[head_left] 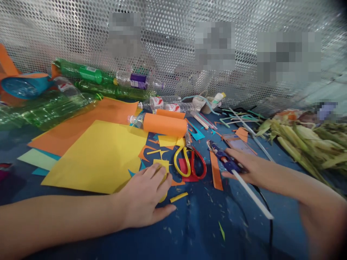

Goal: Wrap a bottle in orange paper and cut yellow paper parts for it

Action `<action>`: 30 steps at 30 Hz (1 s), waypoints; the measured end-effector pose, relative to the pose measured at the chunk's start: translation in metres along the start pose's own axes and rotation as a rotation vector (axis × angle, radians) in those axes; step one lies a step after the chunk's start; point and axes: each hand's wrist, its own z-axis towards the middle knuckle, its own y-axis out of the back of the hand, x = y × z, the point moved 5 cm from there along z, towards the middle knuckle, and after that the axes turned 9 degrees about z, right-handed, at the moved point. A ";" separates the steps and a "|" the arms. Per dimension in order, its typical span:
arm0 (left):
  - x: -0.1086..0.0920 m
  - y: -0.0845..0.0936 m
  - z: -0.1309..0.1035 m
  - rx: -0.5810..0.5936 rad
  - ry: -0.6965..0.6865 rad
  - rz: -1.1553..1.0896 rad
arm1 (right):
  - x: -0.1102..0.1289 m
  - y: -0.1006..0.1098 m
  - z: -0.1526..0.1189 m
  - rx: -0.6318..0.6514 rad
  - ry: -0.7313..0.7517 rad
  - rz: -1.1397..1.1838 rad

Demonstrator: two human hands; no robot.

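My right hand (244, 162) is closed round a dark blue hot glue gun (226, 159), its nozzle pointing away from me. A long white glue stick (255, 196) juts from its rear, and a black cord trails below. My left hand (148, 195) is curled over a small yellow paper piece (164, 197), mostly hidden under the fingers. Between the hands lie scissors (189, 160) with one yellow and one red handle loop, over a red paper scrap (184, 168). Beside the glue gun is an orange paper strip (216, 171).
Yellow sheets (94, 159) and orange sheets (108, 110) cover the left. A bottle wrapped in orange paper (165, 124) lies beyond the scissors. Green bottles (89, 74) lie along the perforated metal screen (162, 32). A phone (238, 142) and corn husks (306, 144) are at right.
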 end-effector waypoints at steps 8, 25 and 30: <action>0.004 0.009 0.000 -0.083 0.032 -0.021 | -0.023 -0.012 0.014 0.142 0.037 -0.217; -0.006 0.011 -0.003 -0.047 -0.027 -0.038 | 0.099 -0.088 -0.005 0.322 0.381 0.040; -0.010 0.013 -0.006 0.009 -0.041 -0.088 | 0.084 -0.066 0.008 0.134 0.253 0.196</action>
